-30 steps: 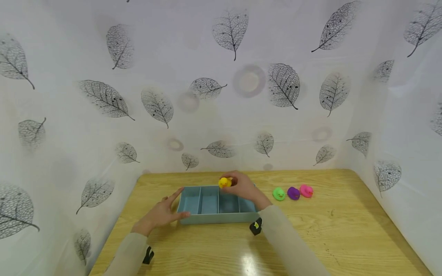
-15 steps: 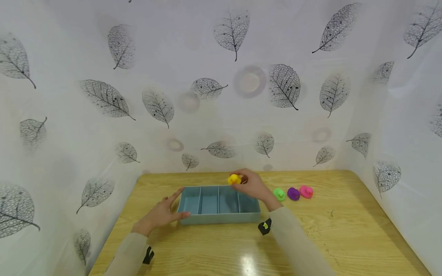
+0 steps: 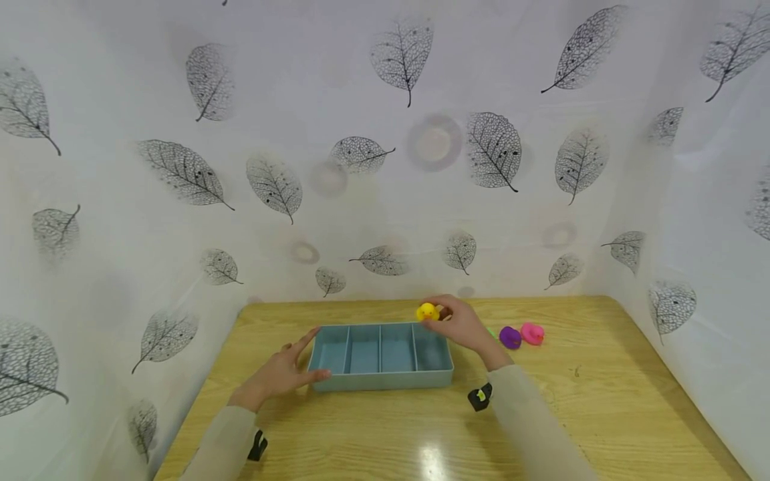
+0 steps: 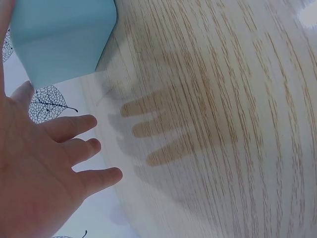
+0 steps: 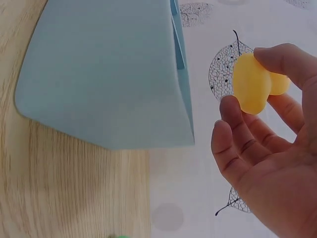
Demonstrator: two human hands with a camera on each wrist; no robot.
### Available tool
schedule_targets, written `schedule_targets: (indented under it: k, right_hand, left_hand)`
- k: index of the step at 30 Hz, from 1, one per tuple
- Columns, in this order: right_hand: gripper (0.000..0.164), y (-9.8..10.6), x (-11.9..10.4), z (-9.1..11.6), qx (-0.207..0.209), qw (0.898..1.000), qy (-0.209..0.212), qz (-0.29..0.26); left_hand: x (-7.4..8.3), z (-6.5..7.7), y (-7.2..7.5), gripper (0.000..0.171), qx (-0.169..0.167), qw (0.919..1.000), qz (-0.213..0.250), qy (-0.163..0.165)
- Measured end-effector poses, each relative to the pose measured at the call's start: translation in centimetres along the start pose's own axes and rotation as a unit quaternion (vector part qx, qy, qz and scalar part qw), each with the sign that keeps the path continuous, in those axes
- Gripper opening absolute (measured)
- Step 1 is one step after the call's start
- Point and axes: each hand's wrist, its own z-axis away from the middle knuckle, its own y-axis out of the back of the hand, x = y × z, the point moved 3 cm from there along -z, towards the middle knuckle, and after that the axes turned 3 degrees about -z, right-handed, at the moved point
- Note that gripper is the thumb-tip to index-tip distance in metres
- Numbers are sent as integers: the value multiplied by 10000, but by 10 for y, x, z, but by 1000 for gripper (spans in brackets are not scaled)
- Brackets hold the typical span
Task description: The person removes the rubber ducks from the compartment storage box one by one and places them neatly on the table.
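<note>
My right hand (image 3: 466, 327) pinches a yellow rubber duck (image 3: 427, 312) between thumb and fingers, above the back edge of the box near its rightmost compartment. In the right wrist view the duck (image 5: 251, 82) shows between the thumb and the fingertips, apart from the box wall. A light blue box (image 3: 385, 382) with a row of several compartments lies on the table; no things show inside. At its left end rests my left hand (image 3: 279, 373), fingers spread, thumb at the front and index finger at the back corner. The left wrist view shows its other fingers stretched out, holding nothing.
Right of the box stand a purple duck (image 3: 510, 337) and a pink duck (image 3: 532, 333). A green duck (image 3: 491, 332) is mostly hidden behind the right forearm. A leaf-printed white curtain (image 3: 385, 200) hangs behind the wooden table (image 3: 337, 434).
My right hand has carried the yellow duck rightward from over the third compartment to the back of the rightmost one. The left hand and box have stayed put.
</note>
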Motion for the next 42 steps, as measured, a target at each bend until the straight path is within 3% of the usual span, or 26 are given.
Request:
schedule_targets:
  k: [42]
  right_hand:
    - [45,79,41,43,672,9940,-590,629]
  left_hand:
    - [-3,0,-2,106,-24,9999,119,-37]
